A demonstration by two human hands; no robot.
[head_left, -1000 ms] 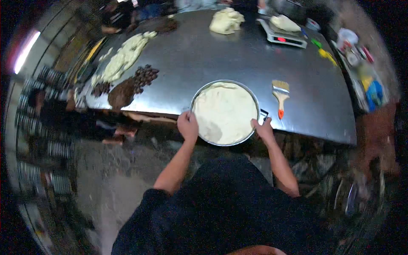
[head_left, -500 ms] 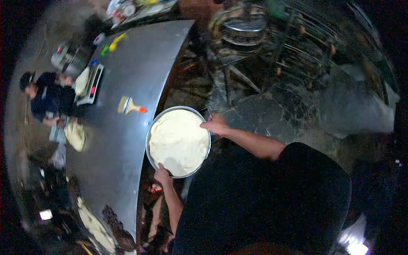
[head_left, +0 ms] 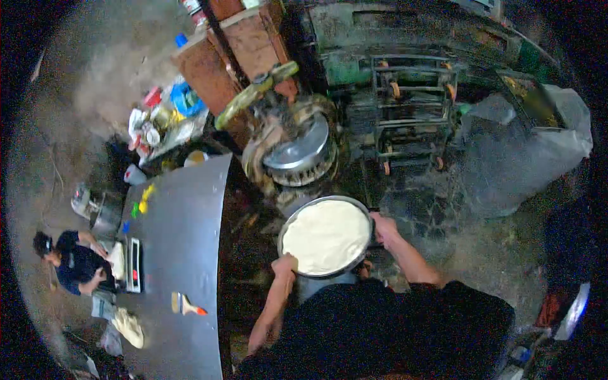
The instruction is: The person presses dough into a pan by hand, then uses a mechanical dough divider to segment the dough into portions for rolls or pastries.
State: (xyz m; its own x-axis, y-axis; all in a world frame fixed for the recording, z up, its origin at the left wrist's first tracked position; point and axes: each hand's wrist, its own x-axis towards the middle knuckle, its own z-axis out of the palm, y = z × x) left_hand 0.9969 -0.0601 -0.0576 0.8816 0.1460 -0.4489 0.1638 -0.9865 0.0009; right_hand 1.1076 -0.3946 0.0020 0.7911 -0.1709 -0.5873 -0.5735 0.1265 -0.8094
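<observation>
A round metal pan (head_left: 365, 258) filled with flattened pale dough (head_left: 326, 237) is held out in front of my body. My left hand (head_left: 285, 265) is closed on the pan's rim at the lower left. On the right side, my right hand (head_left: 384, 228) grips the rim. Both hands' undersides and some fingers are hidden. Ahead of the pan stands a round machine with a shiny metal bowl or lid (head_left: 297, 149).
A metal table (head_left: 180, 253) at the left bears a brush (head_left: 187, 304) and a scale (head_left: 134, 266). A person (head_left: 79, 261) stands beyond it near some dough (head_left: 128, 327). A wheeled rack (head_left: 415, 114) and plastic sheeting (head_left: 500, 164) are at the right.
The view has turned and moved right, away from the table. The pan, still in both my hands, now hangs clear of the table edge, nearer the round machine.
</observation>
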